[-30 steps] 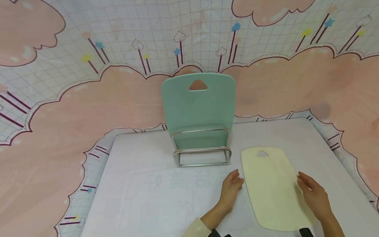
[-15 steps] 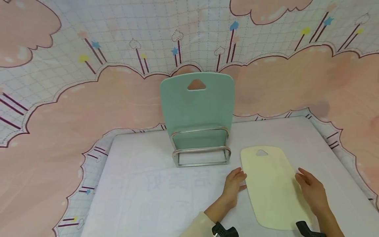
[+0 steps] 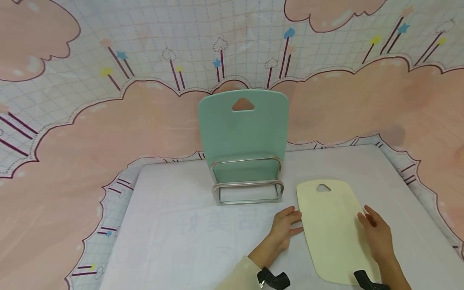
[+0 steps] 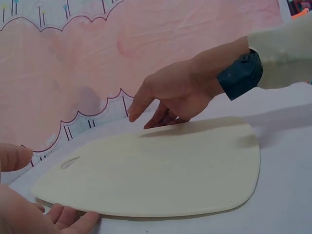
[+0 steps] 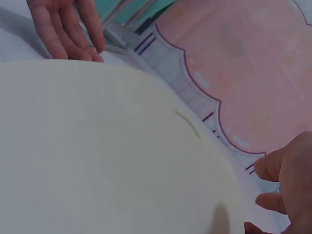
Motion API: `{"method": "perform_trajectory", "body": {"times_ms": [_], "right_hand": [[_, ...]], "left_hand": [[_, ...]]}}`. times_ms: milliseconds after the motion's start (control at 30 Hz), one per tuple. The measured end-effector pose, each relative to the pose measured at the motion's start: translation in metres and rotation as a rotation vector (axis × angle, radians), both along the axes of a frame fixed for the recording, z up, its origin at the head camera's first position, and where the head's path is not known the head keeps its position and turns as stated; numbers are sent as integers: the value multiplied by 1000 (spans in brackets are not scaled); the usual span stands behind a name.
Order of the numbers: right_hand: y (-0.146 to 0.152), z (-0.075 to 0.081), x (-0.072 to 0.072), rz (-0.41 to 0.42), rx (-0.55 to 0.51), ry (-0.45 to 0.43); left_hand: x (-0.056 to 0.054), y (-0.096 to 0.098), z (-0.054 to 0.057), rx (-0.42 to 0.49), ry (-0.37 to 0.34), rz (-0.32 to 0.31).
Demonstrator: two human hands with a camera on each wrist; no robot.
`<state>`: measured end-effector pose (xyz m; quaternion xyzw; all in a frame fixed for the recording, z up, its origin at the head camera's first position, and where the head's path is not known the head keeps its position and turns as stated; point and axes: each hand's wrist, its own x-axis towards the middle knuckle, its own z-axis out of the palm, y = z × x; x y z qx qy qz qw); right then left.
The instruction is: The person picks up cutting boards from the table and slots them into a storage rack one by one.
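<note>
A pale yellow cutting board (image 3: pixel 330 233) lies nearly flat on the right part of the white table, its handle hole at the far end. My left hand (image 3: pixel 284 229) is at its left edge. In the left wrist view, that hand's fingertips (image 4: pixel 85 222) reach to the board's underside while the thumb (image 4: pixel 17 157) stays raised. Along the opposite edge is my right hand (image 3: pixel 377 237), fingers bent loosely. Its thumb and forefinger stand apart from the board in the right wrist view (image 5: pixel 292 180); other fingertips are tucked at the edge, partly hidden.
A green cutting board (image 3: pixel 243 133) stands upright in a silver metal rack (image 3: pixel 250 184) at the back middle of the table (image 3: pixel 163 229). Behind hangs a printed pink and white cloth (image 3: pixel 156 125). Black straps (image 3: pixel 273 278) circle both wrists.
My left hand has come in against the yellow board's left edge, and my right hand has shifted leftward along the right edge. The board has moved slightly; the rack has not.
</note>
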<state>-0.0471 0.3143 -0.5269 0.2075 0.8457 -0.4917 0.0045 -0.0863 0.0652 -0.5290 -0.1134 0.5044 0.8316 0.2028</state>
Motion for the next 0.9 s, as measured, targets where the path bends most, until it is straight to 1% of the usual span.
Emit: {"method": "perform_trajectory", "body": {"times_ms": [133, 233, 333, 533, 600, 633, 767, 833, 900], "right_hand": [[-6, 5, -8, -32, -74, -18], [-7, 10, -9, -48, -114, -33], [-5, 15, -8, -58, -134, -48], [-4, 21, -9, -109, -174, -46], [-5, 22, -9, -128, -199, -34], [-5, 22, -9, -123, -203, -25], [-6, 21, -8, -97, -242, 6], [-5, 21, -8, -91, -250, 17], [-5, 23, -7, -99, -261, 21]], "left_hand": [[-1, -1, 0, 14, 21, 32], [-1, 0, 4, 26, 40, 35], [-1, 1, 9, 27, 48, 7], [-2, 0, 18, 13, 11, -39], [-2, -1, 21, 6, 16, -88], [-2, -1, 22, 0, 26, -118], [0, 0, 29, -22, 101, -223], [1, 1, 33, -32, 133, -244], [2, 2, 37, -21, 155, -250]]}}
